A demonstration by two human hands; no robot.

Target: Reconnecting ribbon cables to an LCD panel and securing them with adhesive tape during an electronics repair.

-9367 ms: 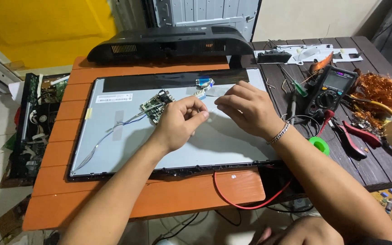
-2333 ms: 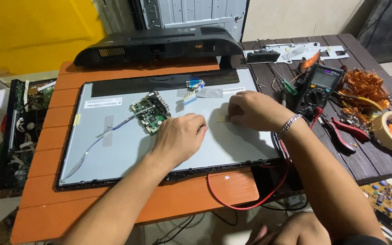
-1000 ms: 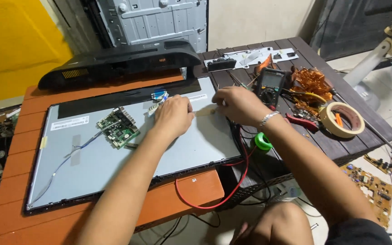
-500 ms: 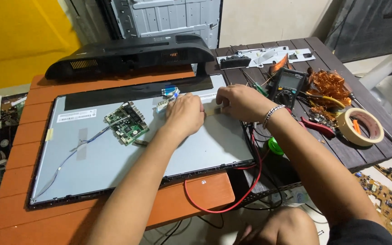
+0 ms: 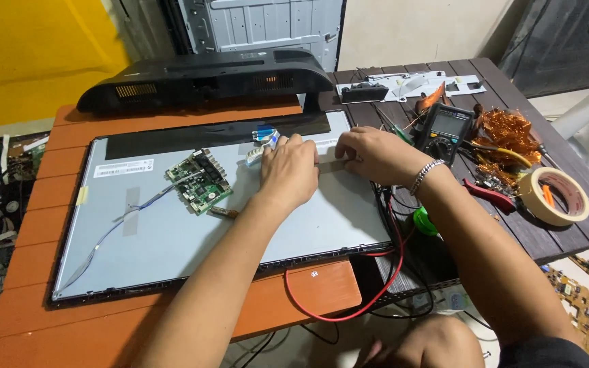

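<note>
both forearms reach in across the worktop, left hand and right hand palm-down with fingers curled, pressing the tape strip on the display panel near its top edge.

An orange wooden counter stood pushed against a darker plank counter in a cramped workshop. A bright yellow wall filled the left background, beside a grey metal panel and a pale plastered wall. Flat, even light fell across the scene, and a light-coloured floor showed at right.
</note>
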